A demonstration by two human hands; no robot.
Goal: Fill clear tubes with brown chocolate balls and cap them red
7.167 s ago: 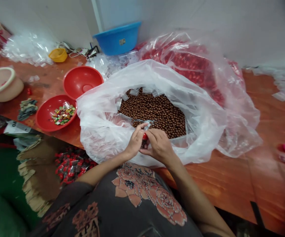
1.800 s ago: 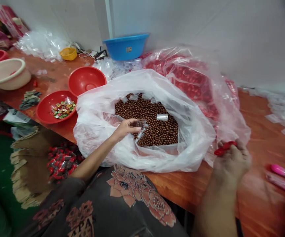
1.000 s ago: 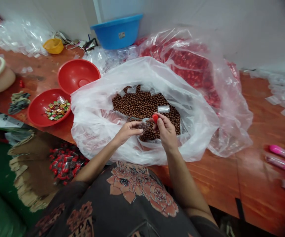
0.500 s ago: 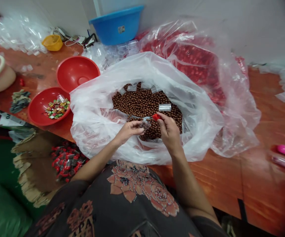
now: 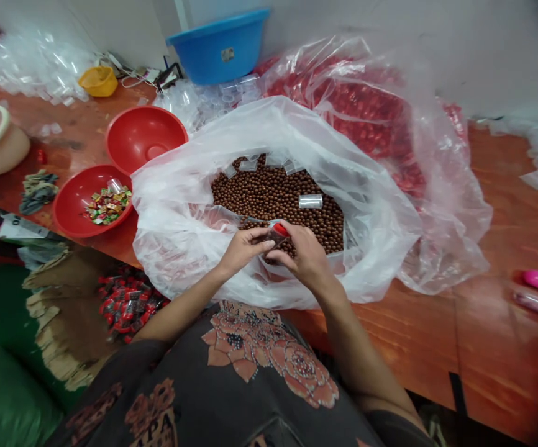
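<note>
Low over a large translucent plastic bag [image 5: 166, 205] full of round brown candy balls [image 5: 269, 189], my two hands meet at a small clear container [image 5: 274, 236]. My left hand [image 5: 245, 248] pinches the container's side. At its mouth sits a red cap [image 5: 280, 229], with the fingers of my right hand [image 5: 304, 251] closed on it. How firmly the cap is seated I cannot tell, as fingers cover part of it. Another clear container [image 5: 310, 201] lies on the candy balls just beyond my right hand. Several more clear containers [image 5: 249, 166] rest along the pile's far edge.
Left of the bag stand a red bowl [image 5: 71, 217] of wrapped candies and a second red bowl [image 5: 132, 133]. Behind are a blue basin [image 5: 217, 53] and a plastic bag of red pieces [image 5: 366, 112]. A carton [image 5: 64, 310] below holds several red-capped containers [image 5: 129, 304].
My right hand has moved left with the red cap and brought it onto the container in my left hand. My left hand has stayed almost in place.
</note>
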